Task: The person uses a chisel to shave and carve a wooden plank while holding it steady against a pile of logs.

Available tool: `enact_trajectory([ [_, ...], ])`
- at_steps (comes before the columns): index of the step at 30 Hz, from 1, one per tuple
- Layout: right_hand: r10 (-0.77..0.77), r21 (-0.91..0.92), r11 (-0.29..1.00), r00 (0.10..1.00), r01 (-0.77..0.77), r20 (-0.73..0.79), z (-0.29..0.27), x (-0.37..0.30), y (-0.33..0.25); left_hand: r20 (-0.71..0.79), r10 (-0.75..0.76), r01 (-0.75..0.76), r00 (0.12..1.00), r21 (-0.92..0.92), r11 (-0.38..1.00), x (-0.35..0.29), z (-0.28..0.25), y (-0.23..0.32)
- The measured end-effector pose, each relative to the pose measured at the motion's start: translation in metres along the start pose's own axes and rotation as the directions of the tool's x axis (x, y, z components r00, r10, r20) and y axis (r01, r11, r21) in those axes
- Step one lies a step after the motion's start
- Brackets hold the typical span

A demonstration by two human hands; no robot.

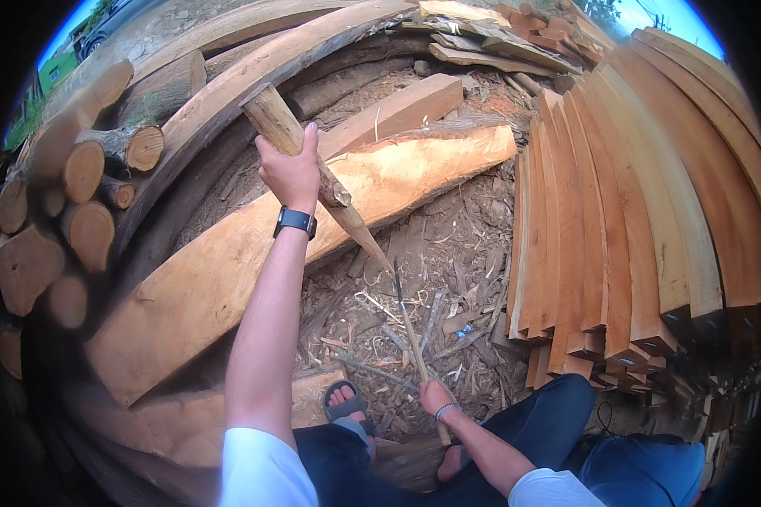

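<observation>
My left hand [292, 169] grips a thick wooden stake [272, 118] near its upper end. The stake slants down to the right and ends in a sharpened tip [372, 245]. A black watch sits on that wrist. My right hand [435, 395] is lower, closed on the wooden handle of a long thin blade [406, 317]. The blade points up toward the stake's tip without touching it. A bracelet is on the right wrist. My legs in dark trousers and a sandalled foot [344, 401] are below.
A large rough-sawn slab [228, 270] lies across the left. Cut logs [84, 169] are stacked at far left. Sawn planks [617, 220] stand on edge in a row at right. Wood chips and bark shavings [448, 253] cover the ground between.
</observation>
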State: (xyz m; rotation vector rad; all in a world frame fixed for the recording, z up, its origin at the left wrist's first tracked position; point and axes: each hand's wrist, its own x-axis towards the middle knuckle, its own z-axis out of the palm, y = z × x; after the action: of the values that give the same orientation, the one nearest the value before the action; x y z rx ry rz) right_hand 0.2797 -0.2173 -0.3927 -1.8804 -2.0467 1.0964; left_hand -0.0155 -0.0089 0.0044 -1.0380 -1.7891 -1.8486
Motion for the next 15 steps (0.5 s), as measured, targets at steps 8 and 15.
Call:
enact_trajectory([
  [8, -0.018, 0.072, 0.997, 0.999, 0.014, 0.044, -0.014, -0.007, -0.014, -0.018, 0.021, -0.021, 1.000, 0.032, 0.999, 0.003, -0.001, -0.015],
  [15, 0.020, 0.117, 0.992, 0.988, -0.039, 0.156, -0.024, -0.008, -0.032, -0.043, 0.011, -0.010, 0.999, 0.036, 0.999, 0.003, -0.008, -0.018],
])
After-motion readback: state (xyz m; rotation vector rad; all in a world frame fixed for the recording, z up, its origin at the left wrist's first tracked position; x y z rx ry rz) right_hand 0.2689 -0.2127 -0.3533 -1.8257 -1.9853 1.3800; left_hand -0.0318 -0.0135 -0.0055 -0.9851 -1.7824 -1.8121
